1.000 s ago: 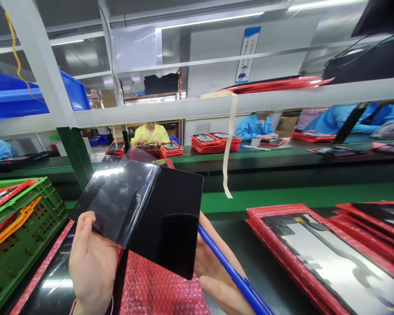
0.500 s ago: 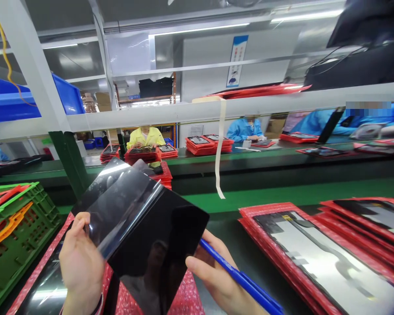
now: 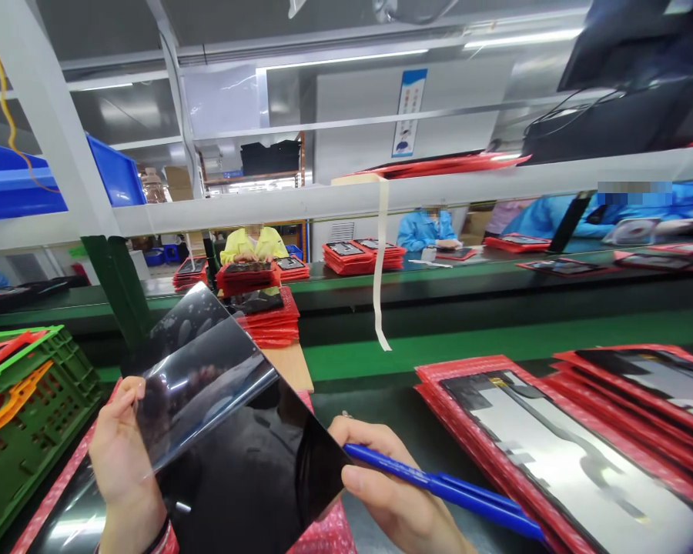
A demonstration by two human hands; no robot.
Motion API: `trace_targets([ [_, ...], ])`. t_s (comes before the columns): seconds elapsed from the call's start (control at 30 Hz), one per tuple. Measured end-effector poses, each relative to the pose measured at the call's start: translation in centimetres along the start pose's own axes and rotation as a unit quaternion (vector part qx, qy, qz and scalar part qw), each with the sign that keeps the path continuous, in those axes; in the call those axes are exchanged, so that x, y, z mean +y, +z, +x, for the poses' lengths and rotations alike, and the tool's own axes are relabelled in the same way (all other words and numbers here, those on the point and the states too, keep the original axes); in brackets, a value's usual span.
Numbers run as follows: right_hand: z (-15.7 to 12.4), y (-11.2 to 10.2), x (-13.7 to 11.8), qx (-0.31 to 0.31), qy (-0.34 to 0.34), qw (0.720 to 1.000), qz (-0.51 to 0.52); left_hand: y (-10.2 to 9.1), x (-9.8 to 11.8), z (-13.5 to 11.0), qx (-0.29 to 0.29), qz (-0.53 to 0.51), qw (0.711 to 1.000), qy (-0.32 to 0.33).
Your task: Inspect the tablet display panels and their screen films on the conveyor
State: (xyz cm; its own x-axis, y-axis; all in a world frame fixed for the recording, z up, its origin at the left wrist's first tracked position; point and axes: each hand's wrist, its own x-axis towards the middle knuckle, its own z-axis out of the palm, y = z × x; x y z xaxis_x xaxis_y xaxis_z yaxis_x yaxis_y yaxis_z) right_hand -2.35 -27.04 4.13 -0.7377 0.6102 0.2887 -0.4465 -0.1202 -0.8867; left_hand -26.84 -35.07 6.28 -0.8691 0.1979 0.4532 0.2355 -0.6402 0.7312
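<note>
A glossy black display panel (image 3: 248,469), tilted, is held up in front of me between both hands. Over its upper left part lies a clear film (image 3: 199,385), with a bright curved fold running across the panel. My left hand (image 3: 121,454) pinches the film's left edge between thumb and fingers. At the panel's right corner, my right hand (image 3: 398,485) grips the edge, thumb in front and fingers partly hidden behind. A blue pen (image 3: 439,485) is tucked in that same hand, pointing at the panel corner. Red bubble wrap (image 3: 329,531) shows underneath.
Right of my hands, panels with silvery backs (image 3: 560,454) lie on red bubble-wrap sleeves. A green crate (image 3: 40,446) stands at the left. White tape (image 3: 379,292) hangs from the white rail (image 3: 266,211). Beyond the green-edged bench, several people sit by red stacks (image 3: 271,323).
The panel has come down and leftward, its right corner dropping along with my right hand. The pen lies flatter. More of the red stack behind the panel shows.
</note>
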Motion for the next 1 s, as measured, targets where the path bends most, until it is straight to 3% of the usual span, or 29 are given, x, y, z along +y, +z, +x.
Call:
trace_targets([
  [0.23,0.1,-0.4,0.6,0.065,0.064,0.995,-0.040,0.4,0.4,-0.5,-0.031,0.023,0.999,0.010],
  [0.43,0.5,0.1,0.9,0.124,0.031,0.987,-0.093,1.7,1.3,-3.1,-0.117,0.043,0.990,-0.064],
  [0.67,0.8,1.8,-0.9,0.011,-0.018,0.994,-0.106,2.6,1.4,-3.8,-0.101,0.069,0.990,-0.065],
  [0.83,0.8,0.9,0.0,0.023,-0.036,0.987,-0.157,2.6,1.5,-4.0,-0.095,0.057,0.993,-0.049],
  [1.0,1.0,-0.1,1.9,0.025,-0.185,0.955,-0.229,1.9,1.0,-3.7,-0.123,0.046,0.988,-0.084],
])
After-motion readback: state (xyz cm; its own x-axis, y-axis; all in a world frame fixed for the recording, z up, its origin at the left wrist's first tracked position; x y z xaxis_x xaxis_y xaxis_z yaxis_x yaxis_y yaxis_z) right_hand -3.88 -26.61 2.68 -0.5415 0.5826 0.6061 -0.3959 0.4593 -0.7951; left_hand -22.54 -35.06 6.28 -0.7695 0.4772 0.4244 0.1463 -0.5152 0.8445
